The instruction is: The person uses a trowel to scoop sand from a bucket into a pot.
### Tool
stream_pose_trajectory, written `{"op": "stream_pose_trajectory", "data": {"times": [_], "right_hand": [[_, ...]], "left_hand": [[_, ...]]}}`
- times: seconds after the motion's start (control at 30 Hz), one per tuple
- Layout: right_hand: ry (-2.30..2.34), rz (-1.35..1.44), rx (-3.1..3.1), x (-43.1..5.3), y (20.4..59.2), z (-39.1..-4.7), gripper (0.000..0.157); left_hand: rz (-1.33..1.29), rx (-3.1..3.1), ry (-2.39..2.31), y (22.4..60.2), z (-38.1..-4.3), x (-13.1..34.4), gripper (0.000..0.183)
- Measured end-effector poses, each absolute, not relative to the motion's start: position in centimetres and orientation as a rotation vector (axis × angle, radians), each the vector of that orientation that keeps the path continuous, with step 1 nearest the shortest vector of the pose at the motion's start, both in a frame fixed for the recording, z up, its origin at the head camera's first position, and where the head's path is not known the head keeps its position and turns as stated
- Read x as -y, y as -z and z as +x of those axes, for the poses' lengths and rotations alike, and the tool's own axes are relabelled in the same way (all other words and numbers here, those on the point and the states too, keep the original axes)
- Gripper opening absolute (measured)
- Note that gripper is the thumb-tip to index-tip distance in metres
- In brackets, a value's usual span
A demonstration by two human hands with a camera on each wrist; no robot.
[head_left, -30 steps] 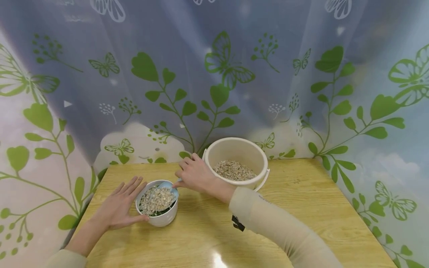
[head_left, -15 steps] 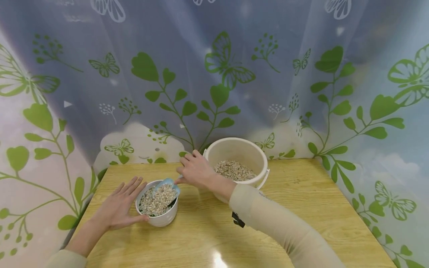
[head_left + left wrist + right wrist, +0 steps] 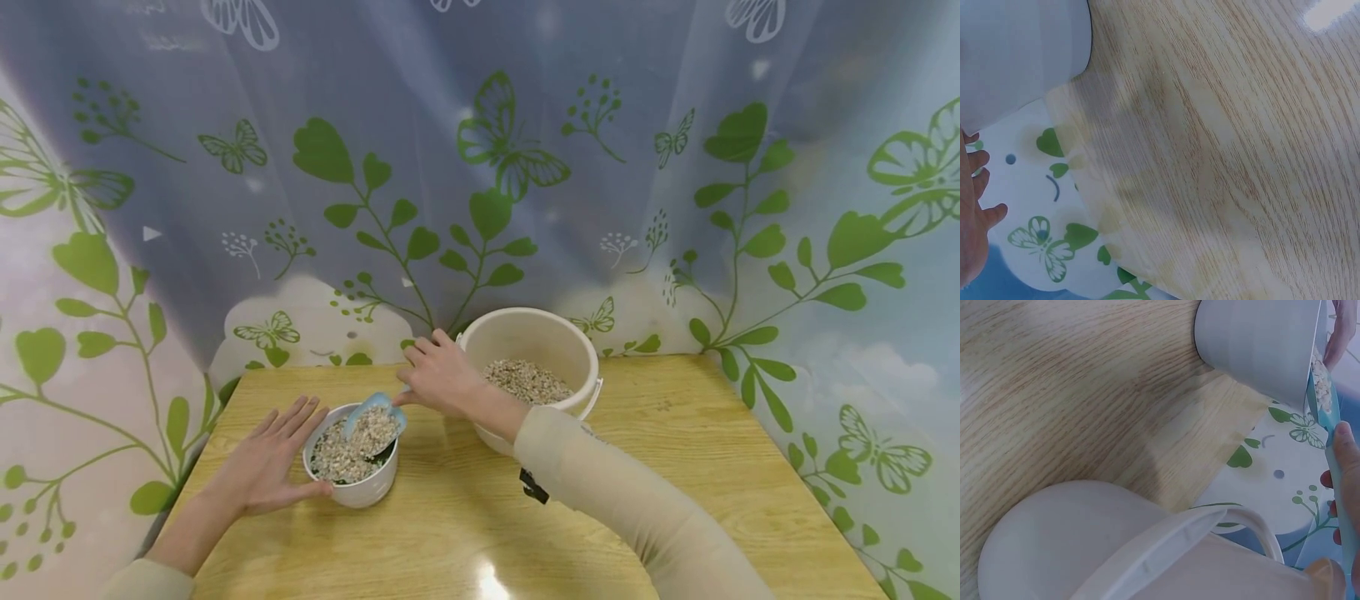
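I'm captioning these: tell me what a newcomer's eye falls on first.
Probably the bluish curtain printed with green leaves and butterflies, filling the background. Then the light-blue scoop of pale granules at the rim of the round white bowl, left of the round cream bucket in the head view.

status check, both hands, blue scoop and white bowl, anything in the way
Right hand gripping blue scoop, grain aboard, at rim of white bowl. Left hand against bowl, fingers straight. Nothing seen blocking scoop.

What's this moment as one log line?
left hand: against round white pot; right hand: grips pale blue scoop of beige grains; scoop: partly over pot
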State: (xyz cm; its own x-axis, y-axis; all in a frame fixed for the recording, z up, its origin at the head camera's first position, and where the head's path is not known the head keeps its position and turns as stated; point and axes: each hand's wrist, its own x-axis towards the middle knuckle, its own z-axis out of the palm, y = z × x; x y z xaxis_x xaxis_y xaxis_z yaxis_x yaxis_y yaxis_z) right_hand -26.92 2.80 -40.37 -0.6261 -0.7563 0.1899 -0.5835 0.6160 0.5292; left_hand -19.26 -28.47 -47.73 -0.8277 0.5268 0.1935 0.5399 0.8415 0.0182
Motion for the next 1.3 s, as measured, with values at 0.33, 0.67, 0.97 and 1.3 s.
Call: {"op": "stream_pose_trajectory", "data": {"times": [0.33, 0.67, 0.97, 1.3], "right_hand": [[0.613, 1.055, 2.46, -3.0, 39.9, -27.1, 0.055], [0.665, 1.02, 2.447, -3.3, 39.3, -27.6, 0.059], [0.695, 1.019, 2.469, -3.2, 38.8, -27.8, 0.061], [0.731, 1.011, 2.484, -3.2, 38.3, -28.0, 0.058]], "left_hand": [[-0.839, 2.816, 0.114, 47.8, -19.3, 28.5, 0.116], [-0.823, 2.867, 0.123, 47.7, -19.3, 28.3, 0.115], [-0.821, 2.859, 0.109, 47.7, -19.3, 28.4, 0.116], [-0.822, 2.864, 0.124, 47.9, -19.4, 28.5, 0.114]]}}
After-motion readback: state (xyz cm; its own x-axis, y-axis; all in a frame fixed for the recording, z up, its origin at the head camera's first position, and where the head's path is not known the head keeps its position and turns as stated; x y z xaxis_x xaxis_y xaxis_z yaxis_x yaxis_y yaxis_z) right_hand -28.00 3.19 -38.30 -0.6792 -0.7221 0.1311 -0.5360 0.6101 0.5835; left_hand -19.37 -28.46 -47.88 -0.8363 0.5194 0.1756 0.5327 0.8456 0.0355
